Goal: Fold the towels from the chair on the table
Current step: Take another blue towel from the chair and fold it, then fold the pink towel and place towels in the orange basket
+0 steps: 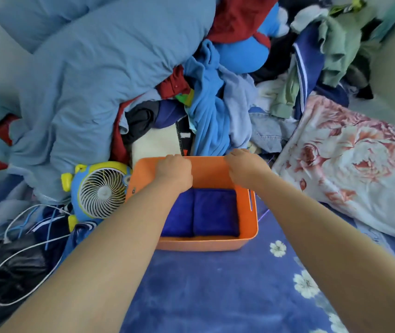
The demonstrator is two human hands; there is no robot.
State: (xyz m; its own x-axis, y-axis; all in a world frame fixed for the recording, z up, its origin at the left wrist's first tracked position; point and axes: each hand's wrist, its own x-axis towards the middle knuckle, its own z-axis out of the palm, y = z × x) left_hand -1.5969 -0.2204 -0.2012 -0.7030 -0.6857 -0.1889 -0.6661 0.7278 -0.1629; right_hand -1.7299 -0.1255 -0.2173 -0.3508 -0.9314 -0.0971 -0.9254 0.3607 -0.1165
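Both hooked over the far rim of the orange basket (218, 169), left hand (174, 170) and right hand (244, 168), likely to drag it nearer across the bed (215, 292), folded blue towels (201, 212) packed flat side by side inside

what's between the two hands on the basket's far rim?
Head view: only a bare stretch of the orange basket's far rim lies between the left hand and the right hand. Both grip that rim; the folded blue towels lie lower, inside.
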